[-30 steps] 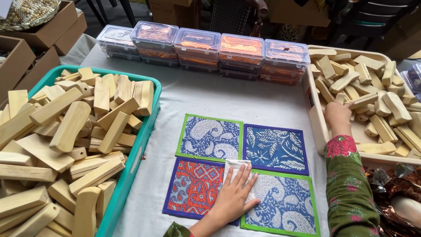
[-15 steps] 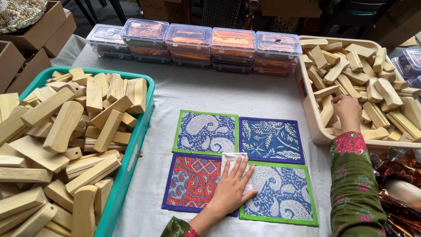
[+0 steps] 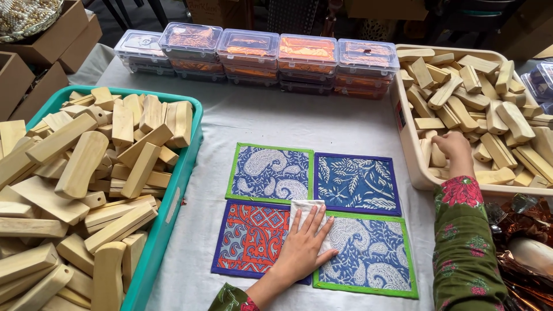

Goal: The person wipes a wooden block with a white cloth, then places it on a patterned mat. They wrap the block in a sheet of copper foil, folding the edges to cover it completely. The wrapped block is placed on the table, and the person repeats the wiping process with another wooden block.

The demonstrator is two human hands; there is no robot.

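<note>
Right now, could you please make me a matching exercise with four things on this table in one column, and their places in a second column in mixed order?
Things:
1. left hand
2. right hand
3. teal tray
4. clear lidded boxes

Places:
A. in a row along the far edge of the table
B. flat on a white cloth over the patterned mats
C. inside the beige bin of wooden pieces
D. at the left, heaped with wooden blocks

Right pairs: 1-B, 2-C, 3-D, 4-A
</note>
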